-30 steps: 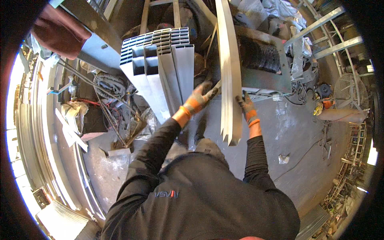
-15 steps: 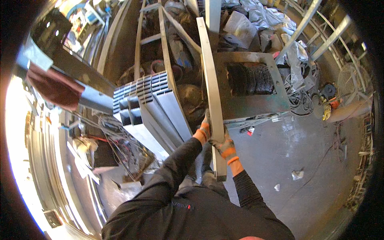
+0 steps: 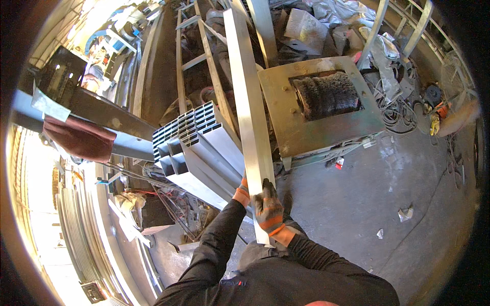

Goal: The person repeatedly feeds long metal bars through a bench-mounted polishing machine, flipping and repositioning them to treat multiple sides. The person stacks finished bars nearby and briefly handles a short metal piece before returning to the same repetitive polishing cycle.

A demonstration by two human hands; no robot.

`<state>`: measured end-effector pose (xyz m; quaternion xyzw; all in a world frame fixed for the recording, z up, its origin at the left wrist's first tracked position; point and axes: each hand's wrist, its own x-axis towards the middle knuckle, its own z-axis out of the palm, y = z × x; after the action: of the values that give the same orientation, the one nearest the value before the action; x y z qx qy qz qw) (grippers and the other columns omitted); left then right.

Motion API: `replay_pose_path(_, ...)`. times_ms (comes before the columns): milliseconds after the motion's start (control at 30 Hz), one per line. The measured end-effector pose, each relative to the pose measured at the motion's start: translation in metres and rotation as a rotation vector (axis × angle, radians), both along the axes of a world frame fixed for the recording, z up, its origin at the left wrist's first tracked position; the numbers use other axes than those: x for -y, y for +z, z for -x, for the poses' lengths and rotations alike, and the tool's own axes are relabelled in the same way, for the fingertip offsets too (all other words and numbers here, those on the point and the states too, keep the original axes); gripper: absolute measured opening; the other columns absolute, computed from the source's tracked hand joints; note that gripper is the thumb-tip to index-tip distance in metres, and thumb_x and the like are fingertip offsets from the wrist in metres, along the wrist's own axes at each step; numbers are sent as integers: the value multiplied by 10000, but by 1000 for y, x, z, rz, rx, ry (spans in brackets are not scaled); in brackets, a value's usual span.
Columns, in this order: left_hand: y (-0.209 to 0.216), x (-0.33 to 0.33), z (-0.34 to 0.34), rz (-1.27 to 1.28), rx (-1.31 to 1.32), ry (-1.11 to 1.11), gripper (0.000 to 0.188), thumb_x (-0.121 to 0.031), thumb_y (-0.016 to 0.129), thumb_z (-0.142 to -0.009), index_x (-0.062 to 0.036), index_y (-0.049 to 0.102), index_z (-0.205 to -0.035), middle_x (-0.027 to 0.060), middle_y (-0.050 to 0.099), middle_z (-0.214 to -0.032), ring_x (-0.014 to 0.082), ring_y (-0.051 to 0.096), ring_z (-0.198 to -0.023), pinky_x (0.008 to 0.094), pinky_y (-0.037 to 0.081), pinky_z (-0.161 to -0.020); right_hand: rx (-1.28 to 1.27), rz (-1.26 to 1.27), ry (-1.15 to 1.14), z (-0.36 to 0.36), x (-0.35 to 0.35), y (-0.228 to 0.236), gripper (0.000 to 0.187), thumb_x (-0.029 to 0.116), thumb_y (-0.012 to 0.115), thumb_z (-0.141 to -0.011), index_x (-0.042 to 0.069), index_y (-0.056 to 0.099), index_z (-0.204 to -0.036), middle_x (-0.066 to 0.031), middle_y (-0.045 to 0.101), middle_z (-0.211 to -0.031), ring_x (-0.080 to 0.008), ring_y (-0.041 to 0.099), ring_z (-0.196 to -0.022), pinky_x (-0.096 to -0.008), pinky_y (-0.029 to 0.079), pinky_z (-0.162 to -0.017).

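A long silver rectangular metal tube [image 3: 248, 112] stretches from near my body up to the far side. My left hand [image 3: 242, 192], in a grey and orange work glove, grips its left side; the fingers are mostly hidden behind the tube. On the near part of the tube, my right hand [image 3: 270, 210] presses from the right, its gloved fingers lying along the upper face and edge. Just left of the held tube is a stack of similar metal tubes [image 3: 214, 148] with their open ends showing. To the right stands a metal machine housing [image 3: 275, 107] with a dark bristle roller [image 3: 329, 95] in its opening.
A brown cloth [image 3: 79, 138] hangs over a steel beam at left. Ladder-like metal rails [image 3: 196, 62] lie beyond the stack. Coiled cables [image 3: 398, 118] and crumpled silvery sheeting lie at far right. Small scraps [image 3: 406, 214] dot the grey floor.
The tube has shifted left, away from the machine housing and closer to the stack, and its broad face now shows. My right hand has moved from its side onto that face.
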<state>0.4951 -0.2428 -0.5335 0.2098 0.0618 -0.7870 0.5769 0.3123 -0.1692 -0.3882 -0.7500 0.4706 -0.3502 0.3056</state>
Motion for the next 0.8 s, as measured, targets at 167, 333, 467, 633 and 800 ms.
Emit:
replay_pose_path(167, 58, -75, -30, 54, 151, 59, 566, -497, 627, -1133, -76, 655, -1509, 90, 770, -1362, 252, 761, -1148, 448, 639, -984, 177, 184, 5, -24, -71, -4, 690, 248, 672, -1099, -28, 421, -1680, -346, 499, -1646, -545, 497, -1506, -636, 380, -1261)
replay_pose_path(333, 164, -216, -71, 146, 400, 126, 555, -466, 626, -1140, -72, 634, -1531, 86, 760, -1376, 236, 753, -1160, 426, 634, -988, 407, -153, 441, -13, -140, 54, 1001, 429, 864, -983, -59, 359, -1696, -365, 320, -1756, -527, 343, -1635, -541, 316, -1355)
replay_pose_path(467, 230, -385, -43, 141, 514, 197, 547, -440, 624, -1146, -68, 618, -1548, 82, 752, -1387, 223, 746, -1169, 408, 630, -991, 389, -88, 633, -54, -144, 95, 1276, 518, 936, -898, -52, 165, -1739, -374, 288, -1754, -451, 390, -1614, -500, 418, -1290)
replay_pose_path(633, 259, -583, 69, 20, 467, 412, 540, -408, 623, -1153, -64, 597, -1570, 77, 742, -1401, 207, 738, -1180, 386, 625, -994, 410, -578, 779, -11, -313, 120, 1254, 299, 870, -978, 8, -44, -1786, -265, 613, -1474, -307, 626, -1361, -419, 541, -1142)
replay_pose_path(800, 254, -651, 115, -46, 416, 629, 536, -376, 621, -1161, -60, 576, -1591, 73, 732, -1414, 190, 730, -1192, 364, 619, -998, 518, -1083, 965, 33, -386, 126, 1023, 247, 796, -1050, 88, 130, -1809, -175, 550, -1590, -252, 615, -1378, -445, 572, -1094)
